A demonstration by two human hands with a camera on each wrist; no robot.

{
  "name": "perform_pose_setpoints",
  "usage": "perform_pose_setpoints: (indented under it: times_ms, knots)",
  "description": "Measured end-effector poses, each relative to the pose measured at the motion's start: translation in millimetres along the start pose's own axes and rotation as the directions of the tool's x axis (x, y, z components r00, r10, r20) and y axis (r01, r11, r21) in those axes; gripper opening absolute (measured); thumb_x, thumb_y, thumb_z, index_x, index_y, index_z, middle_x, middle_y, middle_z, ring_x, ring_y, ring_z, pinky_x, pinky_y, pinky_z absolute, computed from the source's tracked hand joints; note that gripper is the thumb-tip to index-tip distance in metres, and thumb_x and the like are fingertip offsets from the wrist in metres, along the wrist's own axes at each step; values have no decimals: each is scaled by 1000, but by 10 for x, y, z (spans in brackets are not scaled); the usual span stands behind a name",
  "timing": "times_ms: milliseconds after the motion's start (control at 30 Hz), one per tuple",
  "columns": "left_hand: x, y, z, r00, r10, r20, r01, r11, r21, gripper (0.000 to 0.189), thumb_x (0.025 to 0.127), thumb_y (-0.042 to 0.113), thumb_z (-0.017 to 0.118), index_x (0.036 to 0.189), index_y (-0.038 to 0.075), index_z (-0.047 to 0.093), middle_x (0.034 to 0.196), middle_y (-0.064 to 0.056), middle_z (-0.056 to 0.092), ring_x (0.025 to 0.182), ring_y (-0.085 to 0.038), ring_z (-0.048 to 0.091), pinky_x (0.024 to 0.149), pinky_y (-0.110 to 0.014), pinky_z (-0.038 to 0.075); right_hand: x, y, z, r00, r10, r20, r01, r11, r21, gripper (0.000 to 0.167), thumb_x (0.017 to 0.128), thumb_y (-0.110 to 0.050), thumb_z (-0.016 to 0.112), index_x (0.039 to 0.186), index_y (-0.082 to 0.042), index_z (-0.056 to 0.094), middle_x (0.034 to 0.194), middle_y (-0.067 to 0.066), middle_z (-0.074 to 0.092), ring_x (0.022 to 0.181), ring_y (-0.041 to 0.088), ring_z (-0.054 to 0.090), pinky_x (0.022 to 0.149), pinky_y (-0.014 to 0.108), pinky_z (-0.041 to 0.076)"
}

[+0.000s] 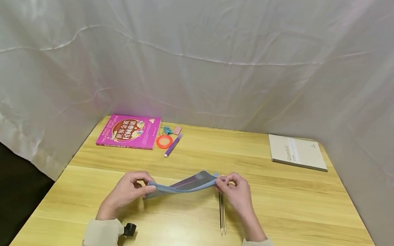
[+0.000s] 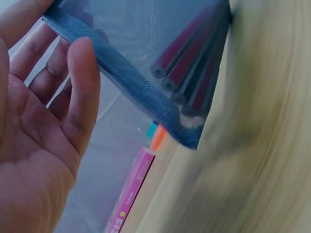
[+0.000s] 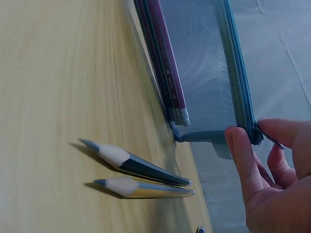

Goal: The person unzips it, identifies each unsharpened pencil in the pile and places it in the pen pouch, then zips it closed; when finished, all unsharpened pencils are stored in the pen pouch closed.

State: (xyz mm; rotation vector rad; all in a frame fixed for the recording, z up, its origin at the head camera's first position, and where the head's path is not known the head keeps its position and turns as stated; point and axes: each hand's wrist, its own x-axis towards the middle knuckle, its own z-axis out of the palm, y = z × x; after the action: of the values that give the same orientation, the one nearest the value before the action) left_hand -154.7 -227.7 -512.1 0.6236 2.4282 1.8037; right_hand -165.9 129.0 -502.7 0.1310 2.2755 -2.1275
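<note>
A blue-grey mesh zip pouch [image 1: 190, 184] is stretched between both hands above the table. My left hand [image 1: 128, 191] pinches one end of its zip edge between thumb and fingers. At the other end, my right hand [image 1: 239, 194] pinches the zip, with a small dark tab showing between thumb and finger in the right wrist view. Several purple and dark pencils [image 2: 187, 68] lie inside, seen through the mesh along the bottom. Below the right hand, two sharpened pencils, one dark [image 3: 150, 167] and one yellow [image 3: 155, 191], lie side by side on the table.
At the back left lies a pink book [image 1: 130, 131]. Beside it are an orange ring [image 1: 157, 141], a purple marker [image 1: 173, 145], a pink eraser [image 1: 178, 130] and a small teal item [image 1: 167, 130]. A pale notebook [image 1: 297, 152] lies at the back right. Grey curtains [image 1: 201, 87] surround the wooden table.
</note>
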Motion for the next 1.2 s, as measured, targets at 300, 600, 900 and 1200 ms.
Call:
perform_pose_setpoints:
  times_ms: [300, 600, 900, 1200]
  knots:
    - [2, 49, -60, 1000, -3, -27, 3, 1000, 11, 7, 97, 8, 72, 92, 6, 77, 87, 3, 69, 75, -6, 63, 61, -36, 63, -9, -3, 13, 1000, 10, -19, -10, 1000, -4, 26, 89, 2, 78, 81, 2, 54, 102, 19, 70, 91, 19, 76, 83, 42, 65]
    - [-64, 53, -121, 998, -56, -34, 59, 996, 67, 9, 99, 15, 71, 98, 10, 79, 97, -4, 71, 78, -16, 69, 71, -42, 65, -81, -28, -10, 999, 30, 26, -29, 1000, -12, 26, 88, 4, 79, 82, 1, 53, 94, 11, 66, 84, 17, 75, 83, 42, 65]
    - [-116, 148, -167, 993, -92, -67, 103, 978, 184, 13, 101, 25, 69, 105, 17, 79, 106, -2, 70, 92, -16, 70, 79, -35, 65, -160, -42, -4, 997, 40, 67, -39, 999, -13, 30, 84, -1, 84, 83, -1, 54, 100, 16, 71, 87, 16, 73, 74, 32, 63]
    - [-218, 174, -166, 994, -61, -95, 85, 957, 276, 9, 101, 26, 69, 103, 26, 78, 105, 5, 70, 93, -13, 67, 77, -26, 62, -244, -47, 9, 994, 30, 101, -29, 999, -17, 29, 86, -1, 82, 83, -1, 53, 103, 19, 74, 89, 18, 74, 70, 27, 60]
